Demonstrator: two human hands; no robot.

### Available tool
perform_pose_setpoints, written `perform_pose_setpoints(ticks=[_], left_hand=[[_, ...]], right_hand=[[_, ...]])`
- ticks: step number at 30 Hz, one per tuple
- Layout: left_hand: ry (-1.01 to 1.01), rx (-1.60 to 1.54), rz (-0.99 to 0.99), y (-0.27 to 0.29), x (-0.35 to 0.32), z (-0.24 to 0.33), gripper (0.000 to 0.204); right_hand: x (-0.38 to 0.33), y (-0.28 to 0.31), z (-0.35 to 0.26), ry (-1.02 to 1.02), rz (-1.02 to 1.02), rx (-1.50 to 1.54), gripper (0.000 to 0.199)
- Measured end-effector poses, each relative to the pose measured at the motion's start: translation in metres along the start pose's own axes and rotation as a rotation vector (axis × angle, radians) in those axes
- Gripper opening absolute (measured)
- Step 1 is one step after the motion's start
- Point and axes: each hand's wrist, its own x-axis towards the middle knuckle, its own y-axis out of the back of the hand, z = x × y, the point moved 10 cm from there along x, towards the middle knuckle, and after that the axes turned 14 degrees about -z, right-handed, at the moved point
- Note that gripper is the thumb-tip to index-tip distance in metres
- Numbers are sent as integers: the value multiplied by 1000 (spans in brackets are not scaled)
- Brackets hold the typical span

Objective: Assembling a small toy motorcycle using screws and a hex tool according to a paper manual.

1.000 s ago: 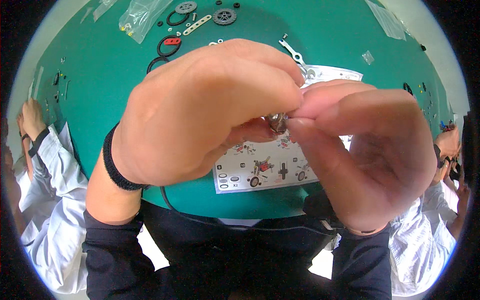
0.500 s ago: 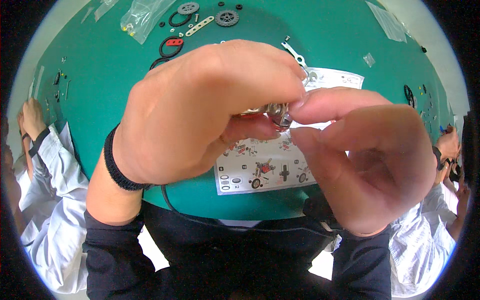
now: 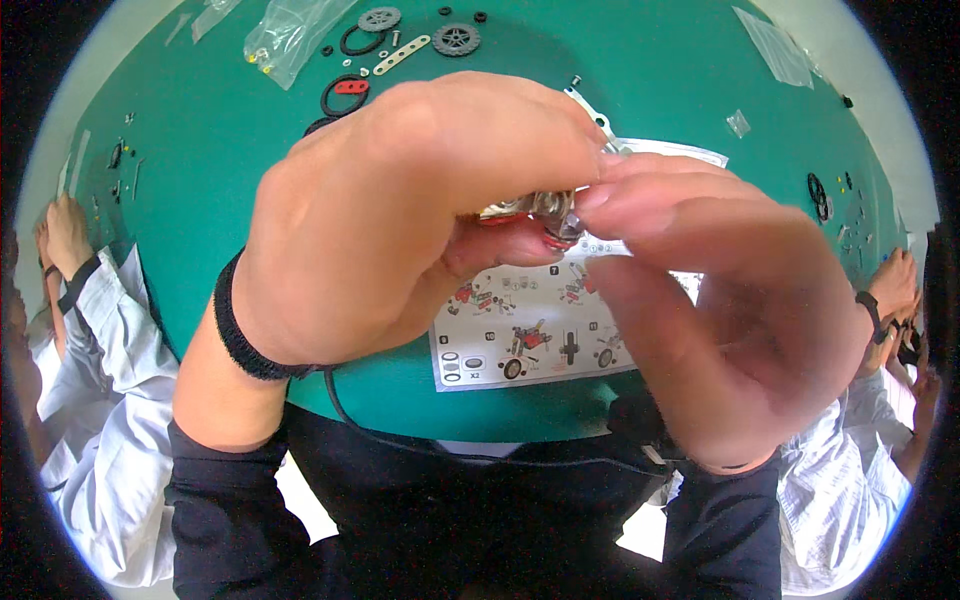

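Note:
My left hand (image 3: pixel 400 210) is closed around a small assembly of silvery metal and red parts (image 3: pixel 553 212), most of it hidden behind the fingers. My right hand (image 3: pixel 740 280) is at the right end of this assembly. A fingertip there touches the metal, while the thumb stands off below with a gap between. Beneath both hands lies a printed instruction sheet (image 3: pixel 470 335) with pictures of a small model vehicle. Just beyond the fingers, a pale flat wrench (image 3: pixel 600 122) is partly covered.
On the green table (image 3: pixel 660 70), black tyre rings (image 3: pixel 340 97), grey wheels (image 3: pixel 457 40), a red perforated piece (image 3: pixel 351 87) and a pale perforated strip (image 3: pixel 402 55) lie at the far left. Plastic bags (image 3: pixel 290 40) sit behind. Other people's hands (image 3: pixel 70 235) rest at both sides.
My right thumb has moved down and away from the fingertip above it. The assembly has tilted or risen slightly in my left hand, showing more metal.

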Motion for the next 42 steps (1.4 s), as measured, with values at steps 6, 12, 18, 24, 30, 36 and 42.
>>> perform_pose_setpoints(ticks=[6, 12, 18, 24, 30, 36, 42], left_hand=[[62, -6, -29, 0, 0, -4, 36], [83, 16, -24, -1, 2, -3, 31], [2, 54, 32, -3, -3, -3, 28], [108, 97, -1, -8, -2, -10, 27], [193, 57, 13, -8, -2, -13, 30], [157, 112, 41, -5, -3, -10, 31], [150, 204, 40, -3, 0, -2, 29]], right_hand=[[-2, -1, -15, 177, 72, -125, 31], [-13, 6, 9, 27, 219, 111, 31], [3, -3, -14, -97, 28, -273, 25], [-5, -9, -6, 190, 181, -251, 26], [-9, -5, -5, 271, 306, -258, 29], [-1, -13, -2, 359, 172, -400, 32], [4, -6, -3, 227, 42, -314, 32]])
